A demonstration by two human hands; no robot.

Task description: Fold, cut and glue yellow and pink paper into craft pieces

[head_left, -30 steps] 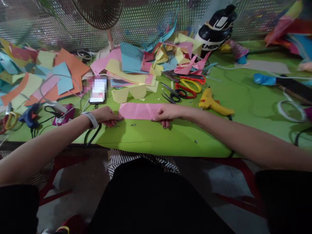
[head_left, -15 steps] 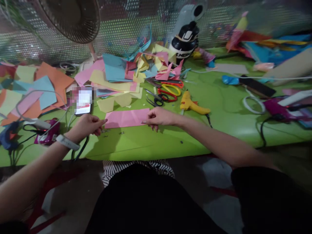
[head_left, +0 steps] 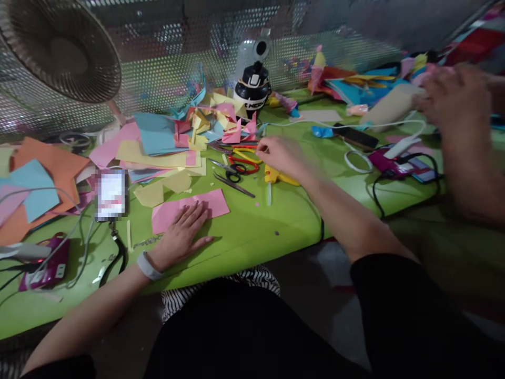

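Note:
My left hand (head_left: 184,231) lies flat with spread fingers on a creased pink paper strip (head_left: 216,204). The strip rests near the front of the green table. My right hand (head_left: 282,155) is over the tools, its fingers loosely bent and slightly blurred, with nothing visible in them. Just by its fingertips are the yellow-handled scissors (head_left: 246,155) and red-handled scissors (head_left: 252,168). Under the hand sits a yellow glue gun (head_left: 281,176), partly covered by the wrist. Black-handled scissors (head_left: 233,171) lie between the strip and these tools.
Coloured paper pieces (head_left: 153,131) are heaped behind. At left are a phone (head_left: 110,195), a fan (head_left: 63,50) and a purple power strip (head_left: 49,263) with cables. A black-topped bottle (head_left: 252,87) stands at the back. Another person's hand (head_left: 457,100) is at far right.
My right hand has let go of the pink strip and moved up and right to the tools. My left hand has gone from pinching the strip's end to lying flat on it. The view has turned right.

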